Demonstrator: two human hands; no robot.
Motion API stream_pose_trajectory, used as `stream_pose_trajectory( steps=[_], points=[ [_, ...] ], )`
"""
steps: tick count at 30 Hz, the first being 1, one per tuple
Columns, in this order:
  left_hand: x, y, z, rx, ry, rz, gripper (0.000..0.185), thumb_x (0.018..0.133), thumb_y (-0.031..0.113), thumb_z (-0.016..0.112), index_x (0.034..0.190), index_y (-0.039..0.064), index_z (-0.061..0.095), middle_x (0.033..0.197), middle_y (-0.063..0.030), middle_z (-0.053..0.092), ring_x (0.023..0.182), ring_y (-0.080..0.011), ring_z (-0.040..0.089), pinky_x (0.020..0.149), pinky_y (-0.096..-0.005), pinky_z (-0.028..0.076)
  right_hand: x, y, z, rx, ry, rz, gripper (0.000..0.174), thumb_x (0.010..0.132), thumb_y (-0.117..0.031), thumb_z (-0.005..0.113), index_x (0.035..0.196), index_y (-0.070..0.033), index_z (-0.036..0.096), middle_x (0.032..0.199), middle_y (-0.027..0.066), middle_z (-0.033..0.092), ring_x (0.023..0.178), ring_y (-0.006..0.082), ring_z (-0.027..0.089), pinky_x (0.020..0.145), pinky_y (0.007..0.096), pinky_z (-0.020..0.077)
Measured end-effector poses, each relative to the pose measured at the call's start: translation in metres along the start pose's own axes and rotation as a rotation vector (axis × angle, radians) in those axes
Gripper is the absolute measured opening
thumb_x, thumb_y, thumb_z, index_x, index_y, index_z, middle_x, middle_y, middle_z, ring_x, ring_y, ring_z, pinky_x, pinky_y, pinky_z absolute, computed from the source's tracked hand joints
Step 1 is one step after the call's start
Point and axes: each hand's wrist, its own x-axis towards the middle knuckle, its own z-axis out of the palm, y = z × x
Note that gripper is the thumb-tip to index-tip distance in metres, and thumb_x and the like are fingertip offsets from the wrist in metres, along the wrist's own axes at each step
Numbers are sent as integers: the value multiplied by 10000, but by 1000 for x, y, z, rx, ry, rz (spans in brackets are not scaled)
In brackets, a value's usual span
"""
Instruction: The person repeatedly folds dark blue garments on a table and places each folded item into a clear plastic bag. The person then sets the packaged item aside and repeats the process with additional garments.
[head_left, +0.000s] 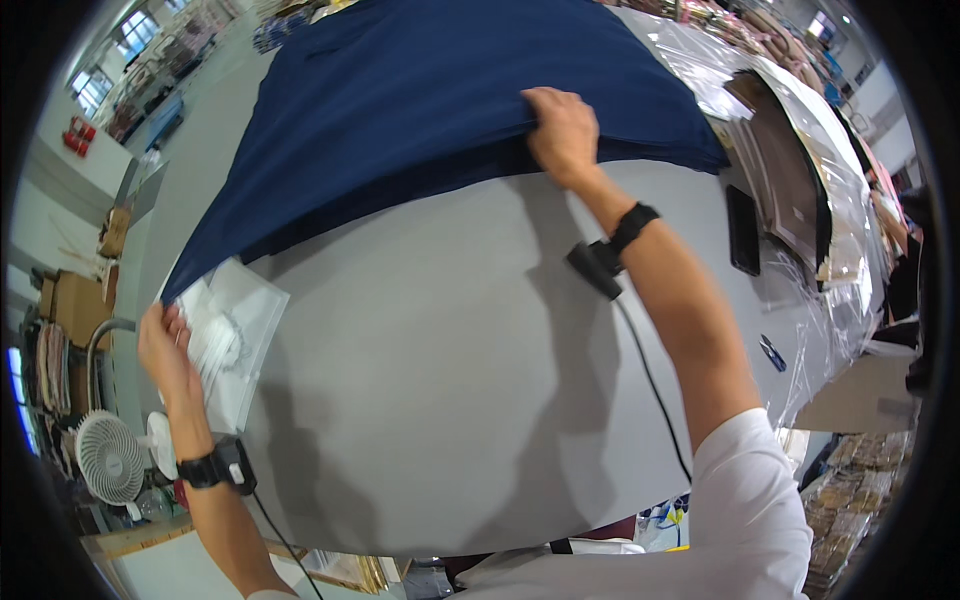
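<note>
A large navy blue cloth (450, 97) lies spread over the far part of a grey tabletop (450, 360). My left hand (171, 352) holds the cloth's near left corner between thumb and fingers. Under that corner and beside the hand lies a white translucent plastic bag (240, 330) with white pieces in it. My right hand (562, 135) grips the near edge of the cloth right of its middle, the fingertips hidden by the hand and folds. Both wrists wear black bands with cabled devices.
At the right are a black smartphone (742, 229), small blue-handled thread snips (772, 354) and a stack of brown flat pieces (787, 172) with clear plastic film. A white fan (112, 457) stands at the left edge. Cables hang from both wrists. Part of another person shows at the far right.
</note>
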Motion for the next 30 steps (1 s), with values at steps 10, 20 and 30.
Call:
stream_pose_trajectory(
  steps=[10,20,30],
  points=[
    [61,-76,-109,945,191,219,247,909,249,671,863,8,703,789,-104,721,723,-238,682,697,-379,534,-78,169,-196,-11,-73,166,632,743,164,581,1268,-152,739,1140,203,750,1094,363,728,956,405,551],
    [-157,-22,134,627,-432,1003,187,899,23,709,1077,70,743,1106,-97,719,1056,-294,672,939,-377,524,-131,88,-330,-48,-199,-221,306,650,143,727,923,6,725,957,100,762,924,277,741,850,361,572],
    [-293,-17,236,761,-973,960,605,753,-19,752,1342,102,689,1375,-93,641,1254,-316,591,1013,-396,479,-148,90,-432,715,-164,358,63,977,14,679,1032,18,709,977,49,712,800,84,639,641,209,501]
  ],
)
